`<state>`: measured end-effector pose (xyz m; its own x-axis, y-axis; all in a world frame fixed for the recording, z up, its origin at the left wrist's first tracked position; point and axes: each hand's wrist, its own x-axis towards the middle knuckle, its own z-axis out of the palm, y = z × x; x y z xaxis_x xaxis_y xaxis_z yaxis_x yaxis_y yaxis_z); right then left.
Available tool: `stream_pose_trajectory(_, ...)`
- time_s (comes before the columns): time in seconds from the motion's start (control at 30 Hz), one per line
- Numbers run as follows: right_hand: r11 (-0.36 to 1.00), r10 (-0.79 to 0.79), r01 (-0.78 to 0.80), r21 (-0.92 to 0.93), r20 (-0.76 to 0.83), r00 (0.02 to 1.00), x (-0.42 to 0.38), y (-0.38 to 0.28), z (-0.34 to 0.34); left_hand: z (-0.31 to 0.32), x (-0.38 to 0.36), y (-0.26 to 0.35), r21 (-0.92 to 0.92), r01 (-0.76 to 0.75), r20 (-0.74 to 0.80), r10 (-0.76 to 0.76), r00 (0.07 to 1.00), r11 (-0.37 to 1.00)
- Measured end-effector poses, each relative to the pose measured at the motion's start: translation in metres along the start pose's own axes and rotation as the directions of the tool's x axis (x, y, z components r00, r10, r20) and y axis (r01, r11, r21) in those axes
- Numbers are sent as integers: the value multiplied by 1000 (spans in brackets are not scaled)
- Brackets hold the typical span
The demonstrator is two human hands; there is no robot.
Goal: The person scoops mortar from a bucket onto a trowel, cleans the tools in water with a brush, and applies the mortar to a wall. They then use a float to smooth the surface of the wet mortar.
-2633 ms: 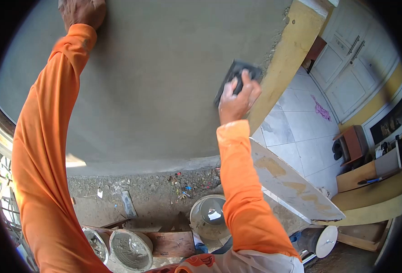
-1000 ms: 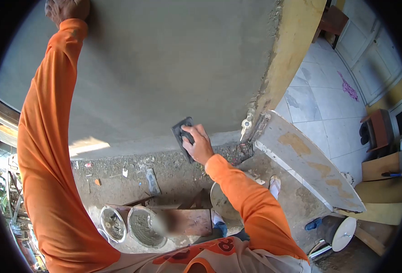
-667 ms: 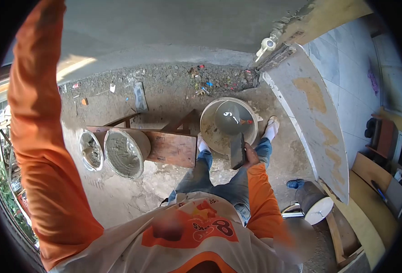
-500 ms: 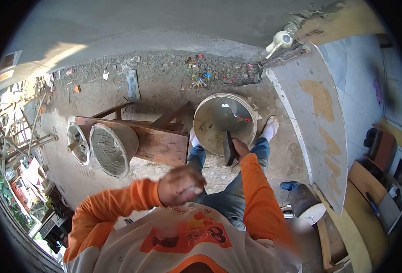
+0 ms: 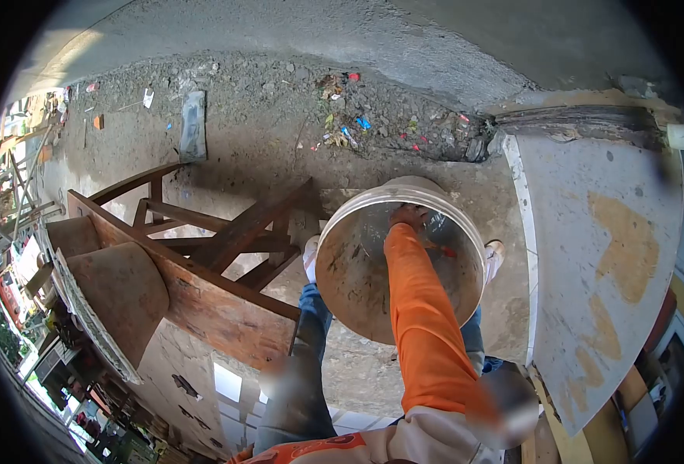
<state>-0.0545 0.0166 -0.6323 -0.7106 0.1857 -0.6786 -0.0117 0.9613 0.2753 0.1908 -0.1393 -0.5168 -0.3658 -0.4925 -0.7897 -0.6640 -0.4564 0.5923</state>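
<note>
My right hand (image 5: pixel 408 216) is deep inside a large round bucket (image 5: pixel 342 298) between my feet, close to its far inner wall. The orange sleeve crosses the bucket's near rim. My fingers are small and partly hidden, so what they hold, if anything, cannot be made out. A small red thing (image 5: pixel 448 251) shows inside the bucket, right of my forearm. The dark flat block seen earlier is not visible now. My left hand is out of view.
A wooden bench (image 5: pixel 226 325) lies left of the bucket, with a mortar-coated bucket (image 5: pixel 117 290) beside it. A stained pale board (image 5: pixel 566 286) stands at right. Rubble and litter (image 5: pixel 349 127) line the wall, near a grey slab (image 5: pixel 192 127).
My right hand has moved from the bucket's near rim down into it. My left hand has left the view. The camera has moved nearer the bucket, which appears larger.
</note>
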Motion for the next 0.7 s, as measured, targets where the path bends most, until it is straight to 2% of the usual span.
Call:
stream_pose_trajectory(0.03,987,-77,61,-146,-104,992,12,3,22,34,22,21,-111,16,-3,-16,1000,994)
stream_pose_trajectory(0.07,988,-77,61,-145,-110,991,19,9,29,47,24,36,-161,17,-3,-18,1000,987)
stream_pose_trajectory(0.13,961,-32,-16,275,172,985,29,23,17,57,13,53,-203,15,-23,-20,1000,979)
stream_pose_trajectory(0.17,840,-78,27,543,71,994,-7,38,-27,59,7,59,-212,9,-25,-15,1000,977)
stream_pose_trajectory(0.2,612,-93,11,791,58,994,11,47,11,62,-4,67,-210,2,-15,-5,1000,978)
stream_pose_trajectory(0.23,517,-79,93,851,-61,995,15,50,28,63,-15,80,-197,-9,1,9,1000,980)
stream_pose_trajectory(0.27,117,-123,94,989,-79,989,-3,54,15,65,-32,93,-184,-21,21,25,999,983)
stream_pose_trajectory(0.3,-101,-141,-174,980,159,977,-30,57,-17,62,-47,103,-159,-36,47,44,998,987)
stream_pose_trajectory(0.33,-99,-184,-137,986,117,976,-63,68,-57,58,-60,113,-125,-57,80,68,994,990)
stream_pose_trajectory(0.37,-309,-322,-345,886,244,915,-99,76,-81,54,-72,125,-89,-79,116,89,989,993)
stream_pose_trajectory(0.4,419,-406,-39,907,225,886,-97,89,-68,44,-92,140,-32,-98,167,102,981,995)
stream_pose_trajectory(0.43,616,-308,-7,788,249,918,-104,82,-17,25,-113,149,52,-125,227,110,968,991)
stream_pose_trajectory(0.47,590,-318,11,807,220,922,-150,100,-76,-2,-136,164,153,-155,295,104,950,976)
stream_pose_trajectory(0.5,320,-306,5,947,98,947,-187,105,-126,-28,-162,181,257,-194,369,89,925,947)
stream_pose_trajectory(0.57,153,-450,64,986,12,893,-205,118,-140,-93,-224,227,494,-305,544,-15,839,814)
stream_pose_trajectory(0.6,129,-439,85,988,-20,899,-209,126,-120,-125,-255,257,596,-395,632,-106,767,699)
stream_pose_trajectory(0.63,187,-417,90,978,-3,909,-209,129,-104,-153,-282,291,652,-512,703,-193,685,559)
stream_pose_trajectory(0.67,240,-397,102,965,1,918,-202,128,-109,-173,-306,331,651,-629,750,-234,618,426)
stream_pose_trajectory(0.7,210,-396,132,969,-40,917,-209,136,-143,-183,-325,375,625,-709,779,-196,596,327)
